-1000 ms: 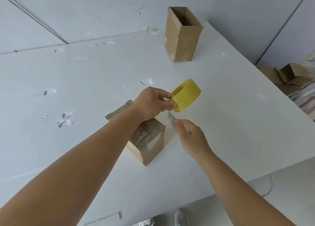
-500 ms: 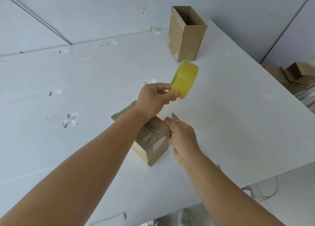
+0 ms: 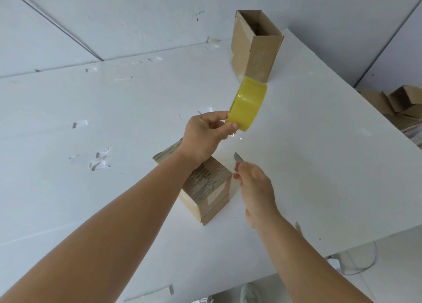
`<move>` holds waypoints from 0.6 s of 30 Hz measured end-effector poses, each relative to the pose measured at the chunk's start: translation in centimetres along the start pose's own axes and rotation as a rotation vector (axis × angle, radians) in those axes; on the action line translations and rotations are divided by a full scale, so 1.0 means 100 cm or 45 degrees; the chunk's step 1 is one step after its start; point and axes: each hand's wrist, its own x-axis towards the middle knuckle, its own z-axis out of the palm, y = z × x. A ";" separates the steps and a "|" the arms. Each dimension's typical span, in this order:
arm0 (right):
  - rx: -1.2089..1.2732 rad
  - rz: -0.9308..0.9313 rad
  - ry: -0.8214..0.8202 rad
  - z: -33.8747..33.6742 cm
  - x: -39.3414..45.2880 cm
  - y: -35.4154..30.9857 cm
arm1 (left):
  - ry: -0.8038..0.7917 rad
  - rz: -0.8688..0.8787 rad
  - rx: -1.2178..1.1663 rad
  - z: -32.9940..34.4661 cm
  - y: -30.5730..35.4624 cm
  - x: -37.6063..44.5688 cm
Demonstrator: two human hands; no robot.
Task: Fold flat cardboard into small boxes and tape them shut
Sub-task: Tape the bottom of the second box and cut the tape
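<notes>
Closed box near the table's front edge: top taped. Left hand pinches tape roll above it; right hand grips blade, strip apparently uncut. Open box, far edge, remains unsealed.

Plain packing workroom: bare white walls, white table scarred with tape scraps, cardboard heaped beyond its right edge.

no legible text, dark print on taped box unreadable
</notes>
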 end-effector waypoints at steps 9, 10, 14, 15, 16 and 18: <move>-0.311 -0.323 -0.370 0.011 -0.016 0.028 | 0.039 -0.012 -0.033 -0.001 0.003 -0.002; -0.379 -0.294 -0.386 0.007 -0.015 0.028 | 0.041 -0.017 -0.031 -0.001 0.004 -0.002; -0.450 -0.326 -0.190 -0.007 -0.003 0.016 | 0.023 -0.037 -0.035 -0.001 0.007 -0.003; -0.396 -0.379 -0.093 -0.011 -0.001 0.006 | 0.005 -0.037 -0.032 -0.001 0.008 -0.004; -0.348 -0.441 -0.015 -0.016 0.002 -0.005 | -0.016 -0.034 -0.021 0.000 0.009 -0.004; -0.323 -0.546 0.043 -0.021 0.007 -0.032 | -0.062 -0.038 0.010 0.001 0.010 -0.004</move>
